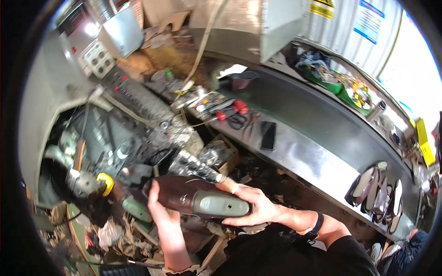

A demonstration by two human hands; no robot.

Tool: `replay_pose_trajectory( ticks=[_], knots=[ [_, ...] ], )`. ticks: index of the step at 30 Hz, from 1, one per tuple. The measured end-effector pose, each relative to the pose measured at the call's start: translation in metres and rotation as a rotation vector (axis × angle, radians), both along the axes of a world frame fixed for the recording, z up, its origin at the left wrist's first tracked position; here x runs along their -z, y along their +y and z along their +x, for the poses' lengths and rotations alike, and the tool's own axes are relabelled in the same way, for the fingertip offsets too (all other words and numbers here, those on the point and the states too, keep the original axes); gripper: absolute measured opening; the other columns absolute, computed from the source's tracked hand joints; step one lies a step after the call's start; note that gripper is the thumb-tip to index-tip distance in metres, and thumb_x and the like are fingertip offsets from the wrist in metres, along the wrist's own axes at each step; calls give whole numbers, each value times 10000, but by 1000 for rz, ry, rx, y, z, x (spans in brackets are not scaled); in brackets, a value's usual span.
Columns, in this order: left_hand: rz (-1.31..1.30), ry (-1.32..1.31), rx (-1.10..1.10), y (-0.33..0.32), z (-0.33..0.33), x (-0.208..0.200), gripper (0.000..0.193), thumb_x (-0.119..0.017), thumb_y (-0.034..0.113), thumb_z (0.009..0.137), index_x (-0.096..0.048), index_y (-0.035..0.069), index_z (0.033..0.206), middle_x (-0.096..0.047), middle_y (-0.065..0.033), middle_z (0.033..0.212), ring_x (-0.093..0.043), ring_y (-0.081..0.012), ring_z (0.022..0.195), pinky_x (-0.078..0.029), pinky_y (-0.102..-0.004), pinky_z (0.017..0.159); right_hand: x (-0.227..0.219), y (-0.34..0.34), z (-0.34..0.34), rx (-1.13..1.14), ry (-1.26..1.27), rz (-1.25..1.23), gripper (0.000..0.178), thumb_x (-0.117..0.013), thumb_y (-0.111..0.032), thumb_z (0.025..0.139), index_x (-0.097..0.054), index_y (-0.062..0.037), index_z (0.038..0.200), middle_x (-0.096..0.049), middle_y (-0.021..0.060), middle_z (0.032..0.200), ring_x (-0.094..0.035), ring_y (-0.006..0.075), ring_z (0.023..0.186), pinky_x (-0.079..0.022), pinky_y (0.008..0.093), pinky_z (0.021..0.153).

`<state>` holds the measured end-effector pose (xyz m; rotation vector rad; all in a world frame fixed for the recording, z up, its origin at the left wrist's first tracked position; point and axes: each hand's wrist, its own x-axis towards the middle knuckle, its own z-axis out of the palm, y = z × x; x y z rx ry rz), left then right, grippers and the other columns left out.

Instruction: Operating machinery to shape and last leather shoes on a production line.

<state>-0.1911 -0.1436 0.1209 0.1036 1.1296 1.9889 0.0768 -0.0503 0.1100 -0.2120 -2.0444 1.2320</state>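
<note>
On the near side of the metal bench [308,158], a brown shoe [175,191] on a green form [218,204] is held up: the left hand [165,214] is part-curled around one end, the right hand [258,204] around the other. A black phone [268,135] lies on the bench, more shoes [367,186] at its right end.

A flat black rectangular phone [268,135] on a shiny metal ledge [301,160] (blue-bordered white notice [369,21] on the pale corrugated wall [343,40])

Machine [85,183] left of shoe [177,193], room above bench [306,156]
</note>
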Motion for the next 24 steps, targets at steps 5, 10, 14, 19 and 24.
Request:
replay_pose_trajectory(
  ticks=[5, 10, 14, 19, 24],
  knots=[
    [-115, -224, 394, 80, 106, 80, 376, -648, 261, 963, -607, 16, 1245, -661, -124, 1218, -638, -281, 1127, -480, -468, 1044, 47, 57, 130, 479, 196, -1117, 738, -856, -85, 791, -524, 23, 1441, -681, 79, 1221, -640, 174, 1074, -497, 321, 1002],
    [-302, 241, 450, 107, 177, 120, 383, -710, -94, 855, -638, -12, 1222, -675, -114, 1162, -655, -234, 1104, -544, -379, 997, 98, 157, 298, 1040, 110, -1006, 546, -847, -160, 796, -650, 18, 1273, -717, 102, 1078, -672, 179, 938, -547, 309, 841],
    [-334, 387, 400, 114, 160, 157, 456, -786, -138, 754, -681, -4, 1177, -685, -97, 1119, -659, -172, 1026, -565, -306, 922, 152, 234, 465, 1178, 335, -1221, 427, -816, -198, 826, -674, 4, 1176, -709, 100, 981, -683, 209, 829, -571, 344, 718],
    [-282, 301, 382, 132, 127, 172, 312, -702, -122, 850, -697, 1, 1138, -712, -95, 1035, -688, -162, 948, -578, -288, 868, 181, 254, 579, 1710, 269, -1020, 899, -831, -184, 808, -338, 12, 1533, -483, 232, 1474, -549, 328, 1270, -438, 446, 1066],
    [-348, 408, 544, 233, 150, 181, 289, -682, -94, 892, -684, -34, 1175, -695, -110, 1119, -664, -178, 1037, -544, -273, 938, 230, 203, 551, 1714, -172, -393, 735, -755, -107, 880, -368, -10, 1497, -595, 205, 1310, -591, 282, 1181, -476, 407, 1011]
  ],
)
